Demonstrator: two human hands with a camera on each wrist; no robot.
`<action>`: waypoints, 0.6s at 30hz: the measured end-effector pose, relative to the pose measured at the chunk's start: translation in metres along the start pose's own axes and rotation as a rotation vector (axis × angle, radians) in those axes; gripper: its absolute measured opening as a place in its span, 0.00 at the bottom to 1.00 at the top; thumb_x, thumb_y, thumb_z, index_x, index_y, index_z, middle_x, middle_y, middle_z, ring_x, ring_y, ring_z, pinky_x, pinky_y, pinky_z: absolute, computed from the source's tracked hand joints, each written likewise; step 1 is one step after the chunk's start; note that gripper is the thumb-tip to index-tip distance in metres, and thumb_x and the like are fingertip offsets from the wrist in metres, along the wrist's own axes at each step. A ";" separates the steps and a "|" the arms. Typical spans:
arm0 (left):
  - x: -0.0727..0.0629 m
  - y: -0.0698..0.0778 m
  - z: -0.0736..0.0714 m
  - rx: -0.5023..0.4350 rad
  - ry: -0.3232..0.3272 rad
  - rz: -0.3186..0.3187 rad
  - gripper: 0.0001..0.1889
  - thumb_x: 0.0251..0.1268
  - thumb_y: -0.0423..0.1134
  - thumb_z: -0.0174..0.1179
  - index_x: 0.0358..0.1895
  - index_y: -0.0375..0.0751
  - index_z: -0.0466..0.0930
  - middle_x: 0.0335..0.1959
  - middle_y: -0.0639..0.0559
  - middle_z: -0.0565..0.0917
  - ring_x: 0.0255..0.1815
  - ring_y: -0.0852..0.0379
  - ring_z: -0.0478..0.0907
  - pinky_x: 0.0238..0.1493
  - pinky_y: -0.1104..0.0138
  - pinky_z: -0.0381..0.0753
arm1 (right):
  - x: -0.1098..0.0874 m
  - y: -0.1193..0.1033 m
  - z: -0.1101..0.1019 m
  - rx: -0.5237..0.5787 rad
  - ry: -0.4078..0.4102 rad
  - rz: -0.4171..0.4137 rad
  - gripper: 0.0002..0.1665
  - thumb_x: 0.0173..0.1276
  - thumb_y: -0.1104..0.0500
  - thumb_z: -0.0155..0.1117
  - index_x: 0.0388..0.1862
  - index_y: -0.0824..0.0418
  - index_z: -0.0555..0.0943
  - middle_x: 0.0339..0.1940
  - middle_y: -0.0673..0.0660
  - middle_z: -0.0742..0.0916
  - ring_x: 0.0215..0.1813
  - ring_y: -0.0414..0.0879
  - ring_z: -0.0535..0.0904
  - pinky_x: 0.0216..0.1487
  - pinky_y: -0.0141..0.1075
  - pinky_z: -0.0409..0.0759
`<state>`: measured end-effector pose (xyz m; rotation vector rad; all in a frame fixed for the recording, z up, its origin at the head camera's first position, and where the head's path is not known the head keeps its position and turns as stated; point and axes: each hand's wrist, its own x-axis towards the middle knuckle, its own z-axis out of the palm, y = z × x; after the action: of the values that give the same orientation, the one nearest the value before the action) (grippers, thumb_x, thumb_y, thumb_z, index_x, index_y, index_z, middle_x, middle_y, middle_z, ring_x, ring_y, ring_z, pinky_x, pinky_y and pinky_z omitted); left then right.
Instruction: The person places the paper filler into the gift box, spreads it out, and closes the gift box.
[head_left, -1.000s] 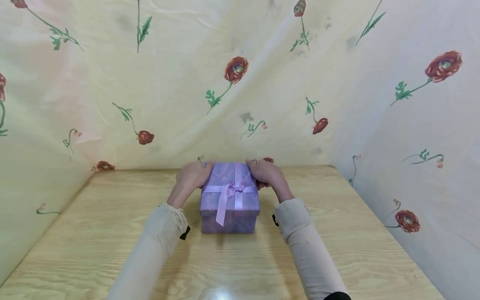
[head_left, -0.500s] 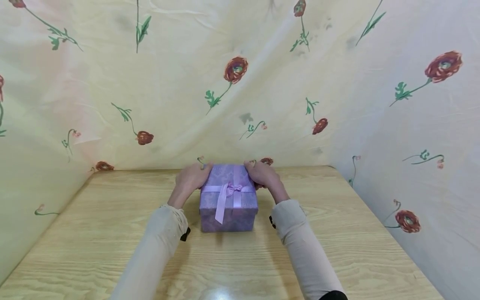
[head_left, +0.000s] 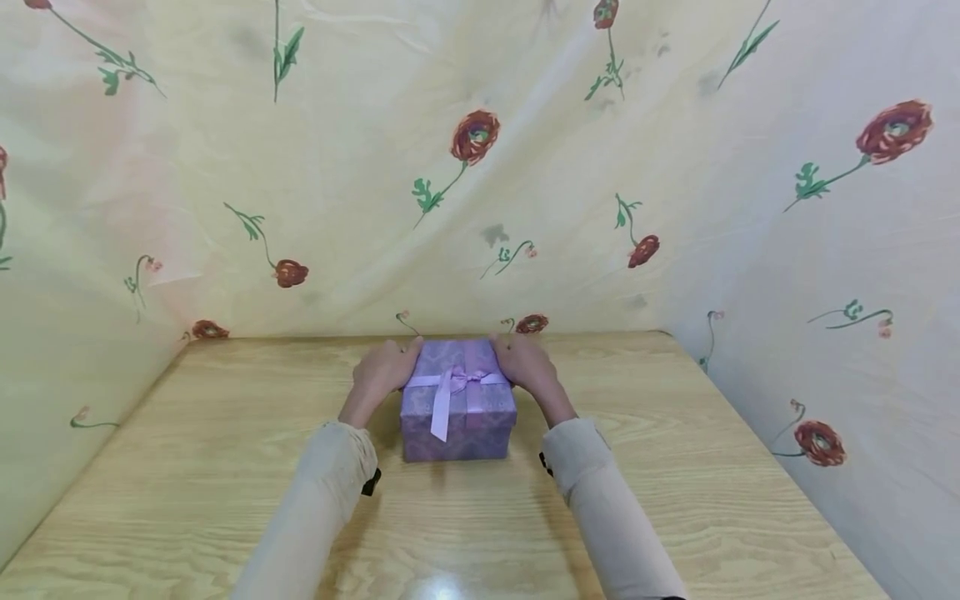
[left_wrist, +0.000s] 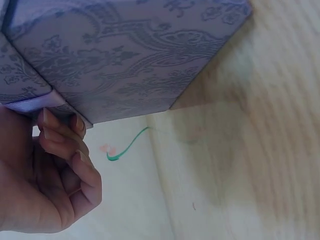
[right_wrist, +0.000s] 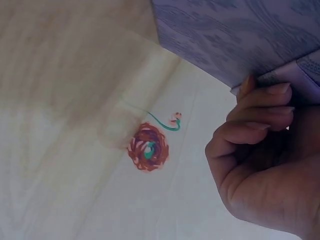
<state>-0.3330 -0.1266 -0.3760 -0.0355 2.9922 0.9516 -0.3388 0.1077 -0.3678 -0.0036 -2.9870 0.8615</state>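
Observation:
A purple patterned gift box (head_left: 456, 442) stands on the table, its lid (head_left: 431, 354) on top. A lilac ribbon with a bow (head_left: 461, 381) crosses the lid. My left hand (head_left: 384, 367) holds the lid's left side toward the far end, thumb up at the top edge. On the opposite side, my right hand (head_left: 527, 364) holds it in the same way. In the left wrist view, curled fingers (left_wrist: 70, 150) are right at the lid's rim, beside the ribbon. The right wrist view has the right fingers (right_wrist: 250, 120) bent under the rim beside the ribbon.
The light wood-grain table (head_left: 247, 450) extends to both sides and in front of the box. A pale cloth (head_left: 360, 208) printed with red flowers hangs behind the table and along its left and right sides.
The lid's far edge and both hands have come down slightly in the head view. The box's front bottom edge sits a little farther back. Both hands have kept their hold.

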 end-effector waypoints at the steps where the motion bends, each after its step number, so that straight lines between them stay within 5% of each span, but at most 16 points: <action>1: -0.001 0.000 0.000 -0.002 0.009 0.002 0.35 0.79 0.64 0.39 0.35 0.36 0.85 0.30 0.44 0.83 0.35 0.45 0.80 0.31 0.54 0.77 | -0.001 0.001 0.002 0.008 0.012 0.007 0.34 0.84 0.40 0.42 0.28 0.61 0.82 0.34 0.61 0.86 0.40 0.56 0.82 0.38 0.52 0.80; 4: -0.003 0.000 0.002 -0.001 0.031 0.006 0.34 0.80 0.63 0.39 0.34 0.37 0.84 0.32 0.43 0.83 0.34 0.45 0.80 0.30 0.55 0.76 | -0.005 0.005 0.006 0.019 0.029 0.032 0.35 0.83 0.38 0.44 0.24 0.60 0.78 0.32 0.61 0.85 0.37 0.56 0.82 0.34 0.51 0.80; 10: -0.007 0.000 0.007 -0.005 0.037 -0.009 0.36 0.81 0.64 0.39 0.39 0.35 0.85 0.38 0.40 0.85 0.36 0.42 0.82 0.32 0.53 0.78 | -0.011 0.008 0.009 0.046 0.047 0.040 0.34 0.84 0.38 0.44 0.37 0.65 0.80 0.33 0.61 0.83 0.34 0.54 0.79 0.29 0.45 0.75; 18: -0.011 -0.001 0.009 -0.005 0.040 -0.018 0.36 0.81 0.65 0.38 0.42 0.35 0.86 0.42 0.38 0.85 0.41 0.39 0.82 0.37 0.49 0.80 | -0.013 0.009 0.009 0.087 0.004 0.041 0.35 0.85 0.39 0.42 0.18 0.56 0.70 0.22 0.56 0.78 0.24 0.48 0.73 0.24 0.39 0.70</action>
<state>-0.3218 -0.1215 -0.3840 -0.0816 3.0205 0.9677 -0.3263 0.1100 -0.3809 -0.0646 -2.9529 0.9930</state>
